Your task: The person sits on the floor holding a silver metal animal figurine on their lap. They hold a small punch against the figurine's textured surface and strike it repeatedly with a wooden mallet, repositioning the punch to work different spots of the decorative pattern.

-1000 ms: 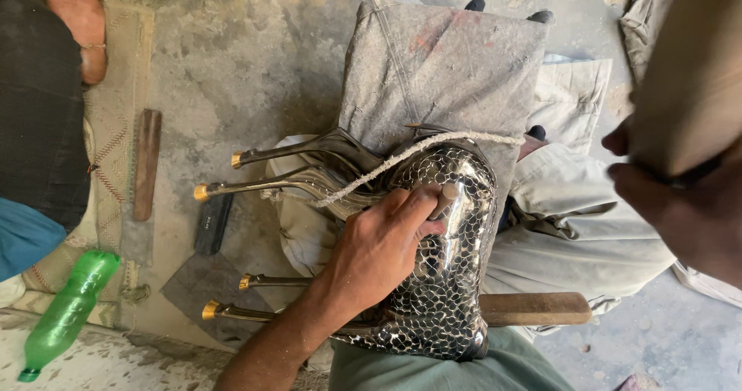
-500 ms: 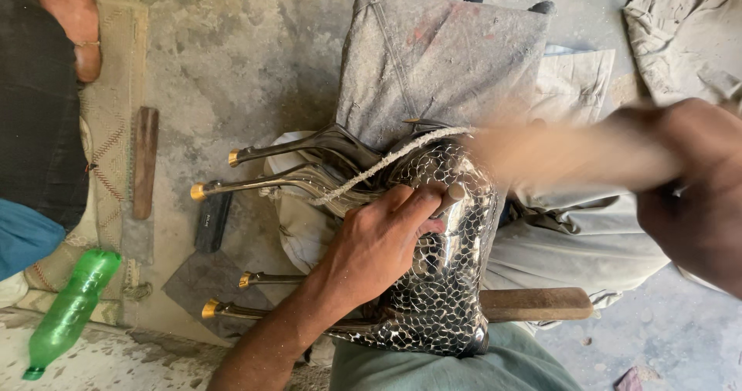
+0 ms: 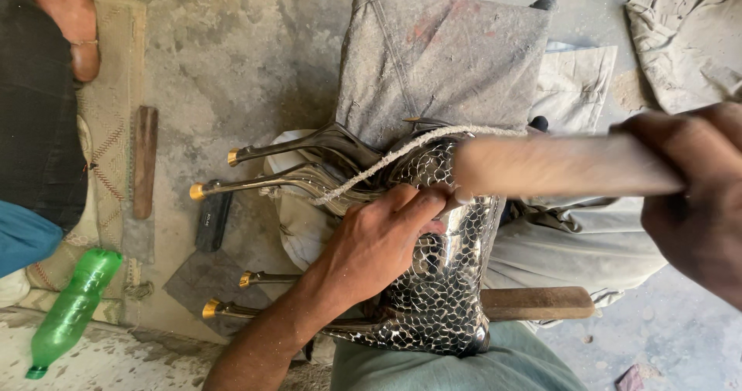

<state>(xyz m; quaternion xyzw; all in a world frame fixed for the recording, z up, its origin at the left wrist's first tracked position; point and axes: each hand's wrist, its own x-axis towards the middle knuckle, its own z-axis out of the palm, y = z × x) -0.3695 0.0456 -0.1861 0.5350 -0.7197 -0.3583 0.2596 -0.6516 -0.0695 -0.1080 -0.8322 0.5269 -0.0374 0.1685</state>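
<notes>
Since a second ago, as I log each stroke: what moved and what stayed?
The right hand swung its wooden tool leftward, from the frame's right edge to over the metal figure. The left hand stays pressed on the figure; the rope and green bottle lie unmoved.

Below you lies a dusty grey concrete floor [image 3: 255, 59]; a woven mat [image 3: 104, 151] covers its left edge in daylight.

Green plastic bottle [image 3: 68, 314] on the floor — another person's bare foot [image 3: 71, 18].
</notes>
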